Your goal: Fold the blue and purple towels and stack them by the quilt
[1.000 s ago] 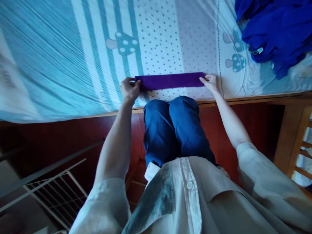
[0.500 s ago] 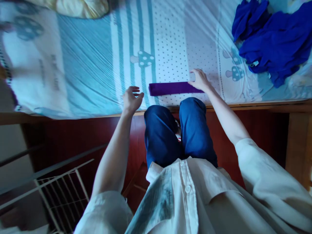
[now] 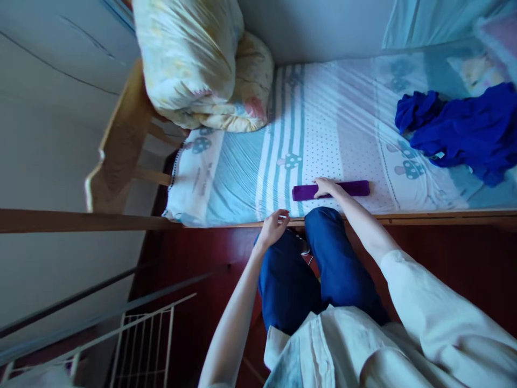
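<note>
A long, narrow folded purple cloth lies near the front edge of the bed. My right hand grips it left of its middle, fingers over the far edge and thumb at the near edge. To the left and nearer to me, my left hand hovers by my knee at the bed's edge. It holds nothing, and its fingers are loosely bent and apart.
A crumpled blue garment lies on the bed sheet at right. A bulky yellowish quilt is heaped by the wooden headboard. A white wire rack stands at lower left.
My view has swung up and left, showing the headboard and quilt. My right hand has moved from the cloth's right end to left of its middle. My left hand has drawn back toward my knee.
</note>
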{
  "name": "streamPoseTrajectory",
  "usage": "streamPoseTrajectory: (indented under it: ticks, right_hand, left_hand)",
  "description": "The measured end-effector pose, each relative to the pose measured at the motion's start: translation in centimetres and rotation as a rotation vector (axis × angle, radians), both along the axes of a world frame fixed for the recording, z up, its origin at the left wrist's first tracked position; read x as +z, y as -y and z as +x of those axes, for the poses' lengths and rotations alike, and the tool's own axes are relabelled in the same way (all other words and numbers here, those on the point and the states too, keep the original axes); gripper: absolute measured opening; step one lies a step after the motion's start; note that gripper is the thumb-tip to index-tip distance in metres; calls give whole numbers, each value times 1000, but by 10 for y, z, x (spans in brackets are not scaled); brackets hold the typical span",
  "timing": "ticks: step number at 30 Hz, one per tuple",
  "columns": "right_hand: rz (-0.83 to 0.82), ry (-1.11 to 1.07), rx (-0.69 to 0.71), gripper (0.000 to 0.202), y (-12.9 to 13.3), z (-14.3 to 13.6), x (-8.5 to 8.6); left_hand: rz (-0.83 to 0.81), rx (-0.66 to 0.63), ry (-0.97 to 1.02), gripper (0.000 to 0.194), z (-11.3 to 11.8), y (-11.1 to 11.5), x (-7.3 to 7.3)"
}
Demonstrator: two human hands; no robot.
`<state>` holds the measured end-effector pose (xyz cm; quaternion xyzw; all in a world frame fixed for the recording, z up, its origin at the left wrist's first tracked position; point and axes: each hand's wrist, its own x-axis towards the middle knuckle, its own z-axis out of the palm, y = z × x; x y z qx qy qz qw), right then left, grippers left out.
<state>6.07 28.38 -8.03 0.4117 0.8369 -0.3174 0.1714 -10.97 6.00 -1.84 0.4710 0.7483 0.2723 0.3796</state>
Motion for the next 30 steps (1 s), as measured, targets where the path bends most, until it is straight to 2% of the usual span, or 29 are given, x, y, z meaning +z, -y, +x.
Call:
streamPoseTrajectory:
  ticks: [4,7,10,18,21,25,27,30]
  right_hand:
    - [-110,121,37,79,-13,-9,9]
    - [-138,203,70,83,-18,-19,10]
    - [-139,256,119,81,-19,-28,10]
    - [-168,308,150,50,-24,-47,19]
    - [-177,194,147,36,-25,-60,23]
    - [-125,-69,29,26,-28,-93,32]
    - [-89,-244,-54,30,-32,-118,38]
    - [-64,-539,-149,43,-44,-165,50]
  left_hand:
    - [3,64,34,25,-10,13,-22]
    - [33,101,21,23,-21,15,-32]
    - [57,190,83,23,-30,11,-36]
    - [128,393,252,23,-32,-5,-41]
    - [139,447,304,22,-35,-6,-48]
    - [121,528,437,32,-46,-16,-67]
    - [115,546,493,44,-57,-31,-75]
    - [175,525,535,61,-81,-69,-79]
